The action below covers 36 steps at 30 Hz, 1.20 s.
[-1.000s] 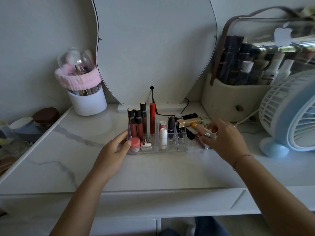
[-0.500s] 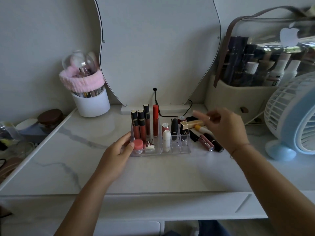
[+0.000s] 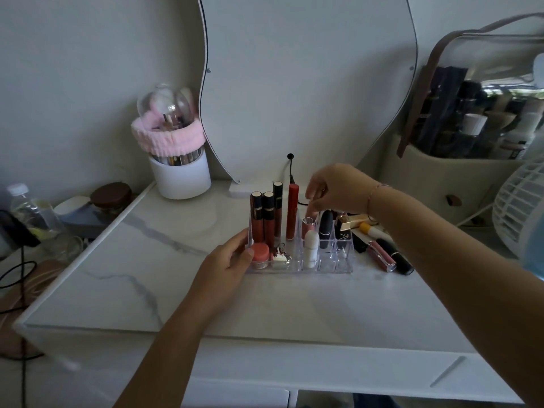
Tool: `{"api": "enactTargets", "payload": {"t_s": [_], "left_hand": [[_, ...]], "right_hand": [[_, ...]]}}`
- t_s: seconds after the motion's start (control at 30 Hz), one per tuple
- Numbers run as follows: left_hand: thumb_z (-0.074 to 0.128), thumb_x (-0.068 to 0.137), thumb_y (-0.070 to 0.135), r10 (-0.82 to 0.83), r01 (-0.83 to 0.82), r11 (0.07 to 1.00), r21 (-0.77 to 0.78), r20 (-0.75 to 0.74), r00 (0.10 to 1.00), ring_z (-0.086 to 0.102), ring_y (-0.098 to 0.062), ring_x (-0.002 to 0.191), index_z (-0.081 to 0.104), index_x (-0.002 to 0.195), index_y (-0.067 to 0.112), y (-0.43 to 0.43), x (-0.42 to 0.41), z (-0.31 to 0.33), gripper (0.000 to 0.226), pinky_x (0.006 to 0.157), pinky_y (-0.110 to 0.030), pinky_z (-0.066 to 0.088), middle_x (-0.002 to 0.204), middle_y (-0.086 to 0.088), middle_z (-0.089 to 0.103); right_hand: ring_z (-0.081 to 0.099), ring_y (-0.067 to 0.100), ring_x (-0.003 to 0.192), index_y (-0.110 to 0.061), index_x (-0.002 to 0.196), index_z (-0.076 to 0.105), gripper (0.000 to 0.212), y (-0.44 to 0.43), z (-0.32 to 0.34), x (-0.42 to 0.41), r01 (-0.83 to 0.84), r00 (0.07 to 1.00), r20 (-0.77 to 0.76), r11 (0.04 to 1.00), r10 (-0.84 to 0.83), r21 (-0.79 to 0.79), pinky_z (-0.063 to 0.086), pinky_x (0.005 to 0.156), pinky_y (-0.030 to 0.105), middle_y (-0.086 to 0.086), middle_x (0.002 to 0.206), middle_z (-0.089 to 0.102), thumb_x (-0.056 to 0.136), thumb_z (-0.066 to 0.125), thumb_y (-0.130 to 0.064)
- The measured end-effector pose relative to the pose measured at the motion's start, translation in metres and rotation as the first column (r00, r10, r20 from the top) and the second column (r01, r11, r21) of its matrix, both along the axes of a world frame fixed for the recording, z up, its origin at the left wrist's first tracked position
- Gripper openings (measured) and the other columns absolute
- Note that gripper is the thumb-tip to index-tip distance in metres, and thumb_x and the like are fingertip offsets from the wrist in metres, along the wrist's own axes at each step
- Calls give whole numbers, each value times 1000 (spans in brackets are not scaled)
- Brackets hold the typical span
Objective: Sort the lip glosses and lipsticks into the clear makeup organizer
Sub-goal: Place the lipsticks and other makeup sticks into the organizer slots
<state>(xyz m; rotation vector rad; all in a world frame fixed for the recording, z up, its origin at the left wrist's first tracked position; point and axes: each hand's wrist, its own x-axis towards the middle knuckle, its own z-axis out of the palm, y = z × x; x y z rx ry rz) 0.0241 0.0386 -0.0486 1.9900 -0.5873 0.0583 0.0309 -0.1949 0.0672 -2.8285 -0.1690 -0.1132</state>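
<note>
The clear organizer stands mid-table. My left hand grips its left end, thumb on the front. Three dark-capped lip glosses and a red tube stand in its back slots. A pink jar, a white lipstick, a black lipstick and a gold lipstick also sit inside. My right hand reaches down from above, and its thumb and fingertips pinch the cap of a pink lipstick standing in a slot. To the organizer's right lie a pink gloss, a black tube, a yellow-capped tube and a gold tube.
A mirror leans at the back with a black cable at its foot. A white brush cup stands back left. A cosmetic bag and a fan fill the right side. Bottles and jars crowd the lower shelf at left.
My right hand moved left from the loose tubes beside the organizer to above its middle slots. My left hand stayed on the organizer's left end.
</note>
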Motion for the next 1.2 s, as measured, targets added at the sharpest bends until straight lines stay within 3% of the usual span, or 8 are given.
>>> {"api": "enactTargets", "payload": {"t_s": [0.07,0.37,0.57,0.93,1.0,1.1,1.13,1.2], "left_hand": [[48,97,21,-2,2,1000,2,3,1000,52,22,101,39,103,80,0,0,0,60,75,4,35,100,52,55],[46,98,23,-11,11,1000,-5,3,1000,54,17,104,40,108,76,1,-1,-2,54,78,1,37,105,46,58],[46,98,25,-11,11,1000,-8,-9,1000,58,12,102,43,110,73,1,0,-3,49,82,-17,43,106,40,62],[46,98,26,-7,7,1000,11,-2,1000,53,20,100,38,103,80,0,-1,-1,55,77,-8,38,100,50,56],[46,98,27,-5,5,1000,20,0,1000,53,21,100,38,104,79,1,-1,0,53,75,-3,38,100,51,56],[47,97,26,7,-7,1000,23,10,1000,51,22,102,38,106,78,1,-1,-1,53,75,3,35,101,52,54],[47,97,27,10,-10,1000,24,9,1000,51,22,104,38,108,77,1,-1,-1,52,77,3,35,103,52,54],[47,97,27,13,-13,1000,20,3,1000,51,19,107,40,110,75,1,-1,-1,50,79,-1,36,106,50,55]], "right_hand": [[62,14,83,-15,95,69,22,3,-3,5,-16,1000,-24,999,15,-29,50,84,28,0,95,69,74,73,-23],[61,12,84,-16,98,71,21,7,-3,11,-58,994,-98,997,53,-55,46,82,23,0,100,70,77,70,-19],[56,6,78,-18,99,71,22,6,-3,13,-78,992,-102,992,67,-100,40,79,19,-3,101,70,78,68,-20],[61,10,83,-20,96,72,19,1,-7,14,-39,997,-73,999,36,-38,49,86,25,-2,99,70,79,67,-15],[61,8,78,-20,96,72,19,-1,-6,12,-27,998,-62,999,26,-20,49,79,20,-2,96,69,80,66,-15],[53,-2,58,-20,96,71,18,-6,-4,8,-14,999,-42,999,15,32,42,51,5,-9,85,65,81,64,-14],[53,-3,59,-19,96,71,17,-7,-3,6,-11,1000,-28,999,12,49,41,51,4,-9,85,65,82,64,-14],[58,-1,70,-17,96,71,16,-11,-1,2,2,1000,7,996,-2,91,47,67,10,-5,94,68,82,64,-15]]}}
